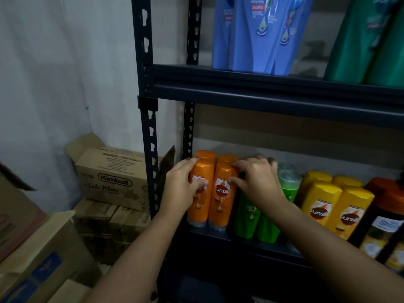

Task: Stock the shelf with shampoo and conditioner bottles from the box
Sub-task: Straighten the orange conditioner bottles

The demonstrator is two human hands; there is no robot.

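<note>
Two orange Sunsilk bottles stand cap-down at the left end of the lower shelf [218,236], with two more orange bottles behind them. My left hand [181,184] grips the left orange bottle [200,206] from its left side, thumb across the label. My right hand [255,180] holds the right orange bottle [220,202] near its top, thumb on the label and fingers over the upper end. Green bottles [247,217] stand just right of it, partly hidden by my right wrist.
Yellow Sunsilk bottles [321,206] and dark-capped bottles [384,224] fill the shelf to the right. Blue bottles [258,33] and green bottles [367,40] stand on the upper shelf. Cardboard boxes [113,178] are stacked left of the black rack post [150,149], with an open box [43,254] nearer me.
</note>
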